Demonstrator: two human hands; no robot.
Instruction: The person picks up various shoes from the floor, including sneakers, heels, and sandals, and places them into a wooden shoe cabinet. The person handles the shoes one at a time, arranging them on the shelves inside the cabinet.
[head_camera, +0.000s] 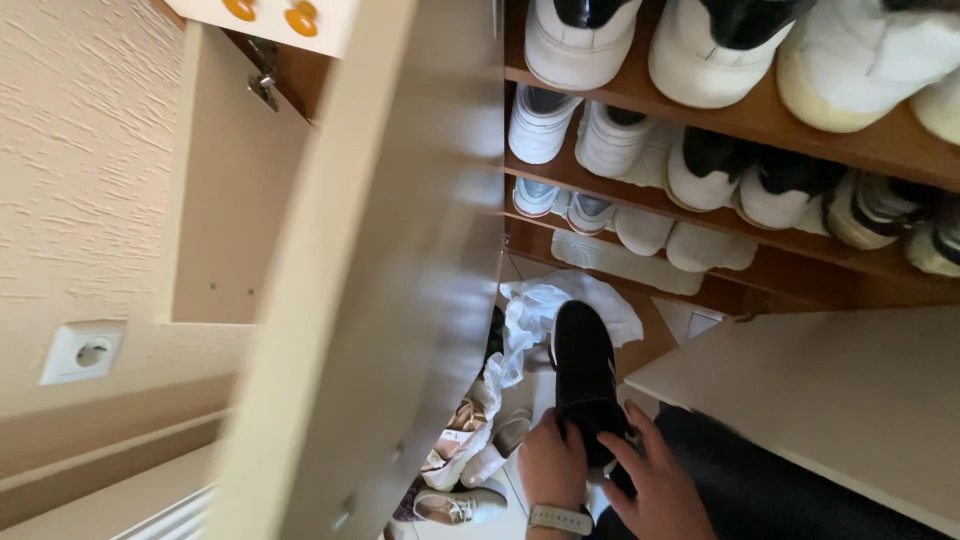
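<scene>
A black shoe (584, 372) is held low in the middle of the view, its toe pointing up toward the shelves. My left hand (552, 462), with a pale watch strap at the wrist, grips its heel from the left. My right hand (655, 480) wraps the heel from the right, fingers spread over the black upper. Just beyond the toe lies a crumpled white cloth (545, 305) on the floor.
A wooden shoe rack (760, 125) holds rows of white and black sneakers on several shelves. An open beige cabinet door (390, 270) stands at left, another door (830, 400) at right. Loose shoes (460, 500) lie on the floor. A wall socket (82, 352) sits at far left.
</scene>
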